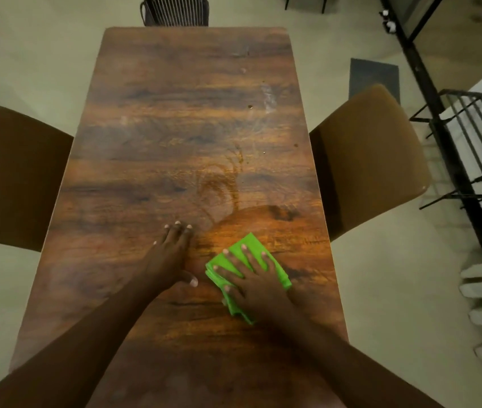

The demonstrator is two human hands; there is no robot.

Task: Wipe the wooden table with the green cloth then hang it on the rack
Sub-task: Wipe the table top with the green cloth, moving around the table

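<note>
Green cloth under our right hand, fingers spread flat; left hand flat on the bench. We judge wiping midway: far smears need a longer reach.

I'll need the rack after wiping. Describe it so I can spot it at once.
Start at the wooden table and look to its right side, past the brown chair. Beyond it, on the pale floor, stands the rack. It is a black metal frame with thin parallel bars, unlike the flat grey mat behind the chair.
</note>
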